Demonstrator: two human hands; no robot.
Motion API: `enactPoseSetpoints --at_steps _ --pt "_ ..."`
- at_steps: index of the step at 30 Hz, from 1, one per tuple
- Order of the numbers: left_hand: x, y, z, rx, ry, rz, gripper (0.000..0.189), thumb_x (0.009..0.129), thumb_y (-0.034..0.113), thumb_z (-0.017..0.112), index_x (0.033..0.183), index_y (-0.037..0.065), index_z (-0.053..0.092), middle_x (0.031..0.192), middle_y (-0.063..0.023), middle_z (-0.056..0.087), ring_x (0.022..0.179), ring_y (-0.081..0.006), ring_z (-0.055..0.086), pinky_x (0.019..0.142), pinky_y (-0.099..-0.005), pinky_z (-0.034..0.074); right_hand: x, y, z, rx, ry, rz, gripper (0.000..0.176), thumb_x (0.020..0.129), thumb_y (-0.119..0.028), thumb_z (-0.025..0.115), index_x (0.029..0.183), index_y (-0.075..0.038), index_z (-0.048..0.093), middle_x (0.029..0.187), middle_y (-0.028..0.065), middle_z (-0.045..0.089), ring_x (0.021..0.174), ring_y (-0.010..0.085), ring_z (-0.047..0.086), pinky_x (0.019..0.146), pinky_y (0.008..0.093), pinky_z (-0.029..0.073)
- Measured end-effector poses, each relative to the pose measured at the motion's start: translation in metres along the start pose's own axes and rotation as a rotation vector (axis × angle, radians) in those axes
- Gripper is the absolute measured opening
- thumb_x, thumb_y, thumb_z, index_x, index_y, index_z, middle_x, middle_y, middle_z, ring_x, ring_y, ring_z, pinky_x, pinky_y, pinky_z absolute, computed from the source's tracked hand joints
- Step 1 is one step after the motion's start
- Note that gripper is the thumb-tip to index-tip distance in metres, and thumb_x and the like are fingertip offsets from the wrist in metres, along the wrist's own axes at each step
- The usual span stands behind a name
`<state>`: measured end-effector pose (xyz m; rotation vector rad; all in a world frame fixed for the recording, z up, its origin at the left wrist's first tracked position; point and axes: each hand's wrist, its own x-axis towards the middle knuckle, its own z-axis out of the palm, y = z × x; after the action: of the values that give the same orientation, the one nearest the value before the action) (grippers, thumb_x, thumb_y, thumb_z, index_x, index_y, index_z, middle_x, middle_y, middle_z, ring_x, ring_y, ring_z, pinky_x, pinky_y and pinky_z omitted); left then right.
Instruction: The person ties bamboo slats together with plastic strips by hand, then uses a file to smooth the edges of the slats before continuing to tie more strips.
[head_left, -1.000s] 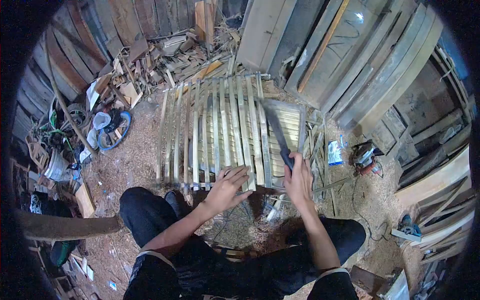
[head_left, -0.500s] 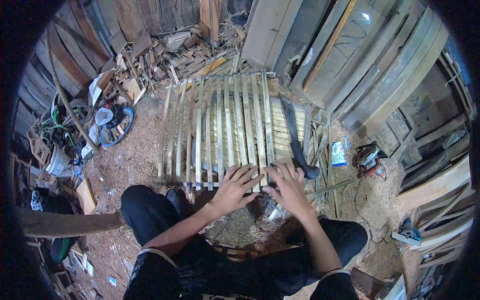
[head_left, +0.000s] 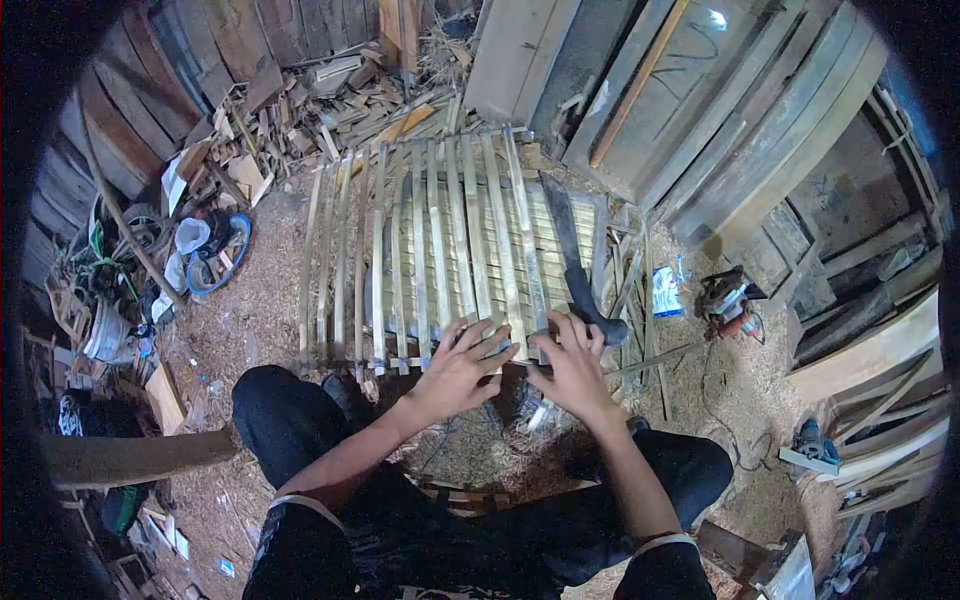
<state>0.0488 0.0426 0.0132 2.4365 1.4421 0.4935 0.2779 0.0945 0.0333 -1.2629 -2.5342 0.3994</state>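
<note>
Both grips are released: the left hand (head_left: pixel 462 362) and the right hand (head_left: pixel 572 360) lie palm-down with fingers spread, grasping nothing and pressing on the near end of a slat panel (head_left: pixel 440 240). The two hands sit side by side just below the middle of the frame, fingertips pointing toward the top, and are close together but not overlapping.

The panel is a row of long, pale strips laid on the floor. Its long axis runs away from the hands toward the top of the frame, and a thin cross strip (head_left: pixel 400 366) ties the near ends together. The left hand covers strips near the panel's right half, and the right hand rests at its right corner.

A machete (head_left: pixel 572 250) lies on the right edge of the panel with its blade pointing up-frame. Its dark handle (head_left: pixel 605 325) ends just beside the right fingertips, though contact cannot be told. The right hand is clearly the nearer one to it.

Farther out, the person's dark-trousered knees (head_left: pixel 290 420) frame the lower part of the picture. The sawdust floor (head_left: pixel 250 320) spreads to the left. A power tool (head_left: pixel 728 300) and a blue-and-white packet (head_left: pixel 665 292) lie to the right. Wood scraps (head_left: pixel 330 100) are piled at upper left, and boards (head_left: pixel 700 120) lean at upper right.
</note>
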Motion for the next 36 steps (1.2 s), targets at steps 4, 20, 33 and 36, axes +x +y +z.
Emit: enactPoseSetpoints --at_steps 4,20,33,36 --pt "0.002 -0.002 0.009 -0.017 0.068 0.0 0.055 0.088 0.031 0.071 0.14 0.017 0.062 0.148 -0.0094 0.055 0.145 -0.0305 0.038 0.122 -0.0563 0.019 0.003 -0.003 0.0 -0.069 0.074 -0.035 0.03 0.081 -0.019 0.077 0.109 -0.01 0.072 0.144 0.0154 0.048 0.136 0.0345 0.041 0.11 0.0578 0.027" --pt "0.004 0.002 0.004 -0.053 0.083 0.006 0.052 0.086 0.023 0.073 0.137 0.012 0.064 0.139 -0.0074 0.064 0.143 -0.0289 0.042 0.122 -0.0547 0.02 0.003 0.004 0.005 0.121 0.069 0.034 0.016 0.086 -0.017 0.073 0.101 -0.012 0.073 0.137 0.0068 0.057 0.123 0.0294 0.056 0.102 0.0556 0.035" --pt "0.01 0.005 0.019 -0.111 0.256 -0.064 0.037 0.085 0.014 0.076 0.121 0.012 0.073 0.128 -0.0029 0.07 0.133 -0.0239 0.053 0.116 -0.049 0.03 0.013 0.011 0.002 0.164 0.017 -0.012 0.027 0.081 -0.007 0.075 0.108 -0.006 0.071 0.141 0.0107 0.052 0.126 0.033 0.055 0.098 0.0498 0.043" --pt "0.012 0.008 0.02 -0.123 0.26 -0.102 0.036 0.084 0.013 0.076 0.12 0.012 0.073 0.125 -0.0042 0.07 0.133 -0.0244 0.053 0.115 -0.0483 0.031 0.014 0.006 -0.006 0.178 -0.001 0.017 0.034 0.081 -0.006 0.077 0.114 -0.007 0.069 0.141 0.0118 0.052 0.125 0.0348 0.055 0.099 0.0478 0.044"
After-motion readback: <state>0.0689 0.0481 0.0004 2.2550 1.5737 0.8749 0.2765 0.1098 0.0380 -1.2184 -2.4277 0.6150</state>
